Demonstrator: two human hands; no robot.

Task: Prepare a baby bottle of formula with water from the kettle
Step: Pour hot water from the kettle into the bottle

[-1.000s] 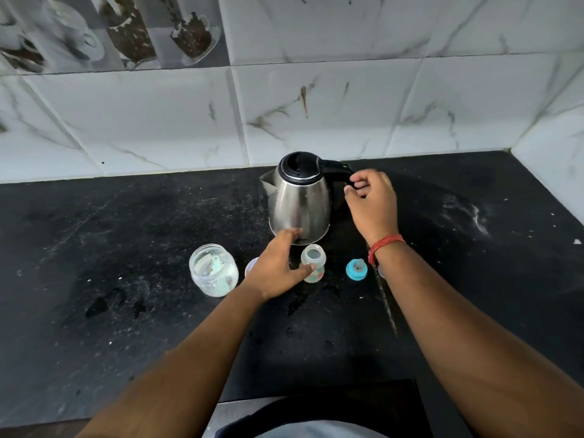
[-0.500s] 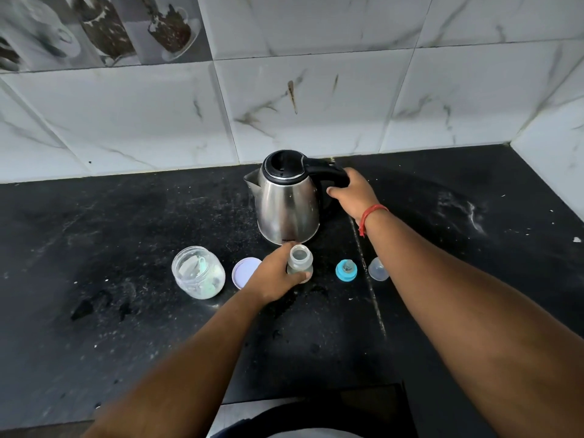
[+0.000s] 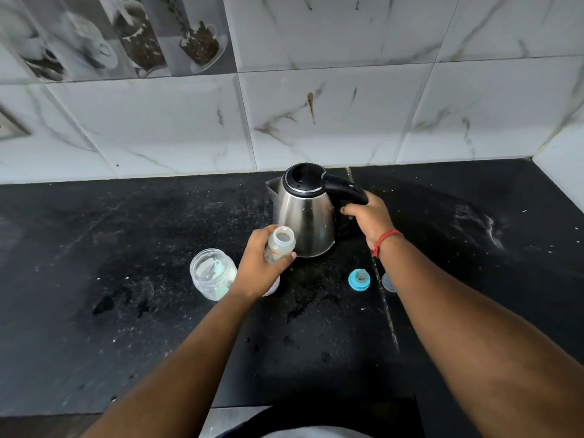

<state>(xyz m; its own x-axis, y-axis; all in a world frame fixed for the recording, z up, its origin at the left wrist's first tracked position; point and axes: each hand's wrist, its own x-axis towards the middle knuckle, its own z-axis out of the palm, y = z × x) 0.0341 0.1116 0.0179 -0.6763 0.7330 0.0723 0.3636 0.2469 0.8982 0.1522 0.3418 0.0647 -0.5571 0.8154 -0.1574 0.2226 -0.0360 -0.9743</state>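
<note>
A steel kettle point(image 3: 305, 216) with a black lid and handle stands near the back of the black counter point(image 3: 126, 248). My right hand point(image 3: 368, 218) is closed around its handle. My left hand point(image 3: 259, 268) holds a small open baby bottle point(image 3: 279, 245) just in front of the kettle, its mouth facing up and tilted slightly toward me. The blue ring with the teat point(image 3: 359, 279) lies on the counter to the right. A clear bottle cap point(image 3: 388, 282) lies beside it, partly hidden by my right forearm.
An open clear jar point(image 3: 212, 273) with a scoop inside stands left of my left hand. Its pale lid point(image 3: 273, 287) peeks out under that hand. White powder streaks and dark wet spots mark the counter. Tiled wall runs along the back and right.
My left hand has lifted the bottle off the counter and tipped it slightly. My right hand went from touching the kettle handle to gripping it fully.
</note>
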